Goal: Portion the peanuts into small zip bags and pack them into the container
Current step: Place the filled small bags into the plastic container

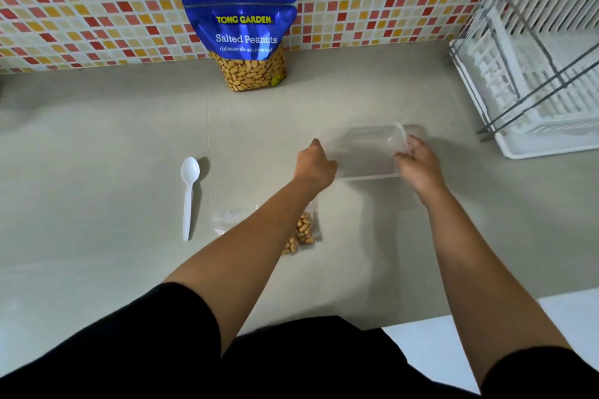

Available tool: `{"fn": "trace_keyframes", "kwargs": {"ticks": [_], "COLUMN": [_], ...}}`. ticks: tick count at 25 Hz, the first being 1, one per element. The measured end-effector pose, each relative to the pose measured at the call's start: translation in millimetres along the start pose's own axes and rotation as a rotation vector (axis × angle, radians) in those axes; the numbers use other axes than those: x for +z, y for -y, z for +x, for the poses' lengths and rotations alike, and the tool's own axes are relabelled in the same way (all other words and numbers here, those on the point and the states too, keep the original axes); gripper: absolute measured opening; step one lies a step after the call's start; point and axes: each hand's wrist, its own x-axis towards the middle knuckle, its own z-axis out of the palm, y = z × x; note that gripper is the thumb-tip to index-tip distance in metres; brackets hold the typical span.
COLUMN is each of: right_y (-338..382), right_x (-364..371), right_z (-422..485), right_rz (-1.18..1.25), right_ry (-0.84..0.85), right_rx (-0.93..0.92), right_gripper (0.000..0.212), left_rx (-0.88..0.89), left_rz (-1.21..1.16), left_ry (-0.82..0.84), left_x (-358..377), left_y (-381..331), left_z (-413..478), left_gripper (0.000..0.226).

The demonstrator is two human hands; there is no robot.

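A clear plastic container [363,152] sits blurred on the grey counter, between my hands. My right hand [418,162] grips its right rim. My left hand [316,162] is at its left side, fingers curled; contact is unclear. A small zip bag with peanuts [303,233] lies flat on the counter, partly hidden under my left forearm. The blue Salted Peanuts pouch [246,42] stands upright against the tiled wall. A white plastic spoon [189,194] lies to the left.
A white dish rack with a metal frame [531,68] stands at the right by the wall. The counter's front edge [453,311] runs near my body at lower right.
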Motion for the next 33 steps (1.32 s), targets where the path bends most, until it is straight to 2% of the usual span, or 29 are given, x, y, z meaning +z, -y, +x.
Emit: {"fn": "trace_keyframes", "kwargs": {"ticks": [3, 5, 8, 11, 14, 17, 21, 23, 27, 31, 33], "right_y": [17, 32, 56, 67, 70, 69, 65, 65, 66, 79, 82], "right_x": [18, 38, 74, 98, 103, 101, 108, 110, 114, 105, 101], "right_z": [-12, -21, -32, -35, -39, -40, -38, -38, -38, -44, -46], "right_rz": [0.122, 0.223, 0.299, 0.277, 0.275, 0.266, 0.264, 0.268, 0.222, 0.144, 0.149], "right_ry": [0.043, 0.139, 0.281, 0.36, 0.356, 0.323, 0.343, 0.358, 0.342, 0.271, 0.258], "right_rx": [-0.081, -0.135, -0.137, -0.133, -0.125, -0.107, -0.083, -0.075, -0.109, -0.128, -0.154], "right_gripper": [0.052, 0.06, 0.063, 0.064, 0.063, 0.062, 0.063, 0.063, 0.065, 0.053, 0.052], "left_rx": [-0.05, -0.103, -0.167, -0.204, -0.208, -0.193, -0.208, -0.201, -0.17, -0.206, -0.226], "left_rz": [-0.176, -0.285, -0.333, -0.415, -0.441, -0.43, -0.383, -0.38, -0.26, -0.129, -0.103], "left_ry": [-0.067, -0.115, -0.138, -0.177, -0.16, -0.154, -0.152, -0.155, -0.187, -0.21, -0.245], "left_x": [-29, -62, -104, -120, -123, -124, -124, -126, -125, -123, -127], "left_y": [13, 33, 69, 91, 97, 92, 89, 89, 88, 77, 70], "left_z": [2, 2, -10, -24, -26, -23, -21, -21, -22, -28, -32], "left_gripper": [0.056, 0.06, 0.053, 0.032, 0.037, 0.028, 0.05, 0.043, 0.014, 0.011, 0.034]}}
